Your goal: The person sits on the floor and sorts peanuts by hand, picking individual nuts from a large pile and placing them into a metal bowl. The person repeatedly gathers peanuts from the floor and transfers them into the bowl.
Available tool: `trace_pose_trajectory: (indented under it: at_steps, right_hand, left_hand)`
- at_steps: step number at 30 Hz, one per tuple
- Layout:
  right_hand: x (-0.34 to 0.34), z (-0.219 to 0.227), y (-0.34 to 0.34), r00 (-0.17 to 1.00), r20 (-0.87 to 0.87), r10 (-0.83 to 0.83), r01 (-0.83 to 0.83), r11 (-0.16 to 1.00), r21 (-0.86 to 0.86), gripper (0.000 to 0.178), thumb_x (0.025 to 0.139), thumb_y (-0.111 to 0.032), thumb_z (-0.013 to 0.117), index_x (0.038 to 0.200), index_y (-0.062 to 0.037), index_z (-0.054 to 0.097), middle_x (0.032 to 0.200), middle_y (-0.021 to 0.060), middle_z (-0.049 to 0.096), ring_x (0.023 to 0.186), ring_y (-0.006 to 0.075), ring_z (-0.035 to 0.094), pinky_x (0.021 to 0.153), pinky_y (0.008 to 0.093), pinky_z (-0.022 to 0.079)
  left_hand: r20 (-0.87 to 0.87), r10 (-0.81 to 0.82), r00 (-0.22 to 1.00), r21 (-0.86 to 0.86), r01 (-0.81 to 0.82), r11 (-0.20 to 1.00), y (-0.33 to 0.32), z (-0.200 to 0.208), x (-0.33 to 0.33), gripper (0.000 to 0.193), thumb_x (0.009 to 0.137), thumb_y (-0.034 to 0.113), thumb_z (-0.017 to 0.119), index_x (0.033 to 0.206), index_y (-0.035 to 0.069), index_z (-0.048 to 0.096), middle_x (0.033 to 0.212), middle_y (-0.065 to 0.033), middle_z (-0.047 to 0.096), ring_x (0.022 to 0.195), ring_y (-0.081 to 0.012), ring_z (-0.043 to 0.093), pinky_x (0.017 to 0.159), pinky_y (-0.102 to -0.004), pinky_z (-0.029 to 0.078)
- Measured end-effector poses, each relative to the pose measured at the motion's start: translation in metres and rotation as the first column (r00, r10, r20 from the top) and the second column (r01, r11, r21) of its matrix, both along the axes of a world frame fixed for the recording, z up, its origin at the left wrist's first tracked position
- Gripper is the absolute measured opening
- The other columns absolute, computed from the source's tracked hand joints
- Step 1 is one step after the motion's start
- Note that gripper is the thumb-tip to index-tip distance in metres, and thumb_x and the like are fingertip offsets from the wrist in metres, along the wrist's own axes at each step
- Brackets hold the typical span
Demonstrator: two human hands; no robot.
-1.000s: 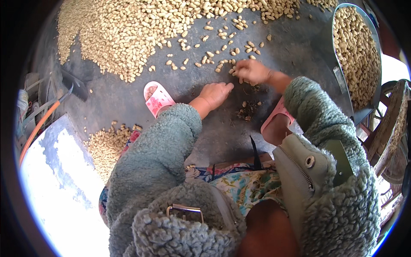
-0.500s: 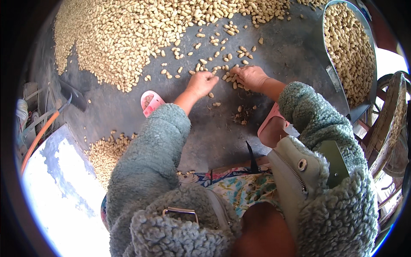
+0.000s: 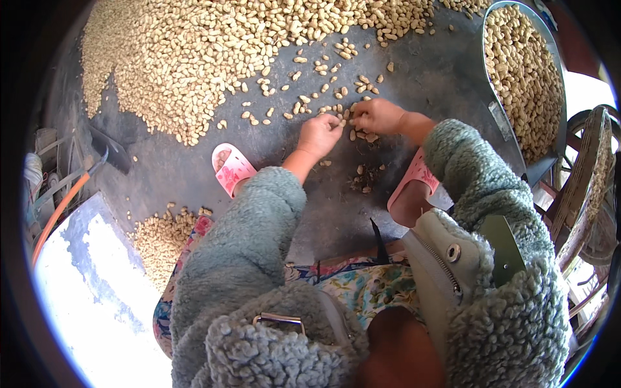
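My left hand (image 3: 321,134) is closed in a pinch low over the dark floor, and a pale peanut shows at its fingertips. Close to its right, my right hand (image 3: 380,118) bends its fingers down among a few loose peanuts (image 3: 370,137). Its thumb and fingertips are drawn together, and whatever lies between them is hidden. More single peanuts (image 3: 304,100) are scattered just beyond both hands. The large heap of unshelled peanuts (image 3: 187,58) spreads across the far left and far middle.
A metal basin (image 3: 493,97) full of peanuts stands at the far right. A smaller peanut pile (image 3: 162,239) lies near left, by an orange-handled tool (image 3: 65,204). Dark crumbs (image 3: 366,179) lie between my pink sandals (image 3: 234,171). A wooden chair-like frame (image 3: 579,187) stands right.
My left hand has moved right and slightly nearer, up close to the right hand. The right hand has stayed almost in place, with its fingers drawn in more.
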State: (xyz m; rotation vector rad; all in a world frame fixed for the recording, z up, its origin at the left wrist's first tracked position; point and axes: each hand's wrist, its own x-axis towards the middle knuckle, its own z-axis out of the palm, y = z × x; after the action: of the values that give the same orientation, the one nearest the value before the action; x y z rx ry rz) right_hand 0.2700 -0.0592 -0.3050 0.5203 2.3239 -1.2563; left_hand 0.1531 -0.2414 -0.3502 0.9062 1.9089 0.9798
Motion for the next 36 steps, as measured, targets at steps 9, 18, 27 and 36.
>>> trace_pose_trajectory:
  at_steps: [9,18,27,36]
  right_hand:
    - [-0.002,0.008,0.036,0.971,0.058,-0.233,0.239,0.955,-0.175,0.020,0.085,-0.031,0.060,0.090,-0.0129,0.067,0.086,0.0022,0.066,0.080,0.0196,0.067,0.068,0.0349,0.052]
    - [-0.009,-0.009,0.032,0.953,0.107,-0.285,0.304,0.911,-0.280,0.020,0.086,-0.027,0.053,0.090,-0.0097,0.063,0.082,0.0023,0.064,0.070,0.0179,0.063,0.058,0.0332,0.050]
    - [0.022,0.002,0.062,0.809,0.229,-0.541,0.585,0.712,-0.389,0.019,0.087,-0.029,0.061,0.085,-0.0102,0.062,0.075,0.0010,0.061,0.058,0.0131,0.057,0.051,0.0282,0.045]
    - [0.006,-0.022,0.028,0.991,-0.089,-0.097,0.123,0.924,0.363,0.021,0.087,-0.027,0.060,0.100,-0.0097,0.063,0.092,0.0127,0.068,0.085,0.0299,0.066,0.074,0.0394,0.053]
  left_hand:
    - [0.688,0.280,0.670,-0.308,-0.080,0.948,0.000,0.027,-0.045,0.017,0.085,0.024,0.065,0.087,0.008,0.059,0.071,0.0017,0.057,0.053,-0.0099,0.053,0.046,-0.0225,0.038]
    - [-0.311,-0.186,0.932,-0.248,0.110,0.962,0.016,0.014,-0.007,0.023,0.084,0.032,0.065,0.086,0.009,0.064,0.077,-0.0138,0.067,0.073,-0.0302,0.066,0.067,-0.0400,0.052]
    - [0.719,0.080,0.691,-0.258,0.159,0.953,0.004,0.032,-0.038,0.026,0.092,0.033,0.055,0.079,0.010,0.058,0.072,-0.0029,0.061,0.059,-0.0116,0.060,0.045,-0.0247,0.043]
    - [-0.373,-0.298,0.879,-0.318,0.181,0.931,0.017,0.026,0.031,0.023,0.083,0.031,0.066,0.083,0.008,0.063,0.075,-0.0144,0.067,0.071,-0.0305,0.066,0.066,-0.0397,0.052]
